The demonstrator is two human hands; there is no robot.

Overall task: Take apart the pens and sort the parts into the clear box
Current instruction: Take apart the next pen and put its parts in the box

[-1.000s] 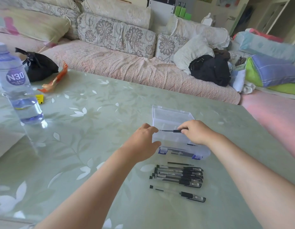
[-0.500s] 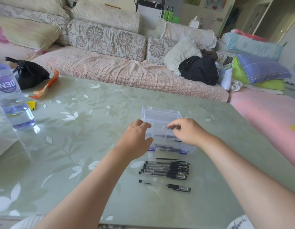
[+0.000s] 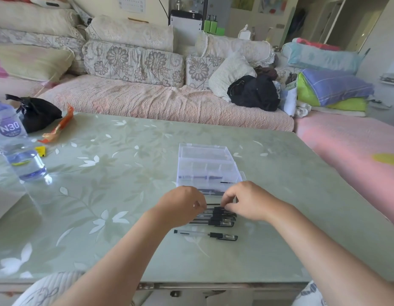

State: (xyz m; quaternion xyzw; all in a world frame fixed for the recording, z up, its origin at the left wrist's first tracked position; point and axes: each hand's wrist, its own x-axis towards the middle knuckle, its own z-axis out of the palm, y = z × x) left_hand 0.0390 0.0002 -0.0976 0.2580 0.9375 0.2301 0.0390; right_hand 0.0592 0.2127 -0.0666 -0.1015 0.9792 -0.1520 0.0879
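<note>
Head view, as I read it: left hand [image 3: 182, 206] and right hand [image 3: 246, 200] each pinch one end of a thin black pen part [image 3: 213, 204] above the pen pile [image 3: 220, 221]. At 12 o'clock from them the clear box [image 3: 191, 171] sits open. A lone pen [image 3: 206, 234] lies at the pile's 6 o'clock.

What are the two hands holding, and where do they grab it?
A thin dark pen piece, above the pen pile: the left hand pinches its left end, the right hand its right end.
</note>
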